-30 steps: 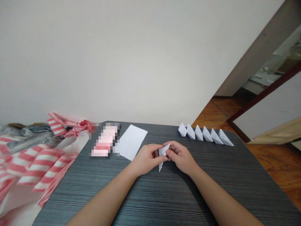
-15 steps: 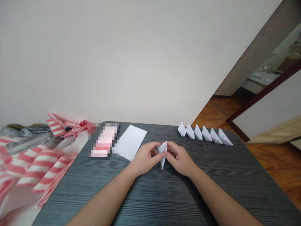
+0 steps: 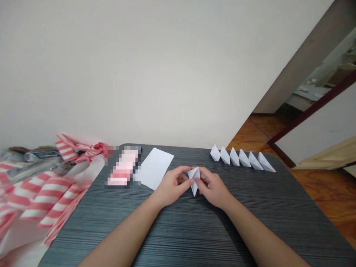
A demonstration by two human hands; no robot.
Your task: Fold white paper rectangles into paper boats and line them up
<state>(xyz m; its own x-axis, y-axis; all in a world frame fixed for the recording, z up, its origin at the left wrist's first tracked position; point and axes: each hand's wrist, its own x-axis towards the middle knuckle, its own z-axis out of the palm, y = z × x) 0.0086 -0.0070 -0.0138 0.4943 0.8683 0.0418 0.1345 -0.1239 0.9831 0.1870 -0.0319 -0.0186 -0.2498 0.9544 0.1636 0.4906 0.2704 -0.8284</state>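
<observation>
A small folded white paper boat [image 3: 195, 177] is pinched between my two hands, above the middle of the dark table. My left hand [image 3: 175, 185] closes on its left side, thumb on the near face. On the other side my right hand [image 3: 211, 186] grips it, the thumb pressed near its middle. One narrow end of the folded paper points down toward me. The other fingers are partly hidden behind the paper. Left of my left hand lies a stack of white paper sheets [image 3: 156, 167].
Several folded white paper boats [image 3: 235, 157] stand in a slanting row at the table's back right. A blurred-out pink and white object [image 3: 124, 167] lies at the back left. Red-and-white striped cloth [image 3: 46, 193] is heaped beside the dark table [image 3: 178, 237]. A wall rises behind.
The folded paper has turned slightly in my fingers, showing a wider face, and its lower tip has moved up and a little right. Both hands keep hold.
</observation>
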